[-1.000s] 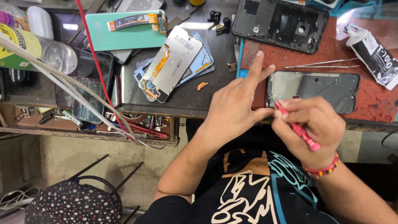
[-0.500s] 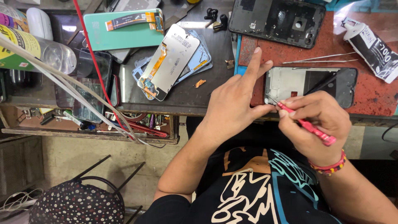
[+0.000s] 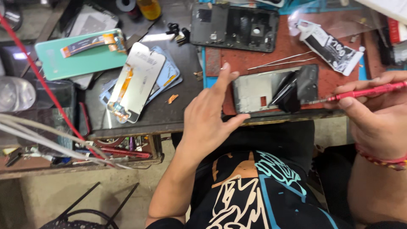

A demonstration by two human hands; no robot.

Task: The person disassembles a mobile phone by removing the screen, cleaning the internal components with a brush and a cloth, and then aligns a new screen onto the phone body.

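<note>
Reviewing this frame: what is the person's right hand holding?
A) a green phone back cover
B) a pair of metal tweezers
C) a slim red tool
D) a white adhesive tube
C: the right hand pinches a slim red tool, its thin tip pointing toward the phone frame on the red mat.

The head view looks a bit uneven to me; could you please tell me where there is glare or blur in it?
Head view: glare whitens the pale display panel and washes out the clear bottle at the left edge; the silver phone frame gleams beside the left hand; the right hand with the red screwdriver looks slightly soft; the floor below is dim.
</note>
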